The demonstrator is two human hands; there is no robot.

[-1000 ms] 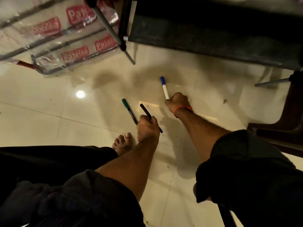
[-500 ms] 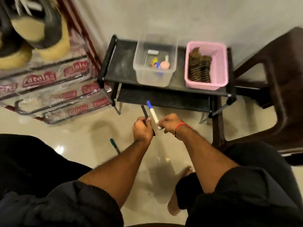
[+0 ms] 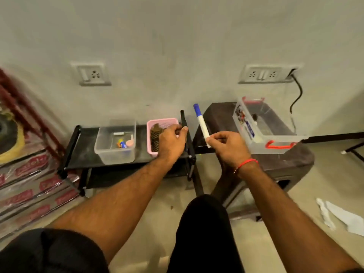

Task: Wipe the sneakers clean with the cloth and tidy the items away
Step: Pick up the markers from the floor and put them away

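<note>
Left hand is raised in front of the pink basket, fingers curled round a black pen; the pen stands nearly upright, tip up, its lower part hidden in the fist. Right hand pinches a white marker with a blue cap near its lower end, between thumb and curled fingers; the marker tilts up and to the left, cap uppermost. A red thread circles the right wrist.

Low black shelf stands against the wall. On its top: a clear tub about mid-shelf, holding a few small coloured bits, too small to name; the pink basket at the right end, with a stack of brown ridged pieces inside, partly hidden by the left hand.

Just right of the shelf stands a dark stool. A clear box with red latches sits on its top, towards the far right corner, lid off; its contents are unclear.

White cloth lies crumpled on the floor at the right, well apart from both hands. Wrapped rack with red labels fills the left edge; a dark and yellow shape above it is too blurred to identify. Two wall sockets sit above; a black cord hangs from the right one.
</note>
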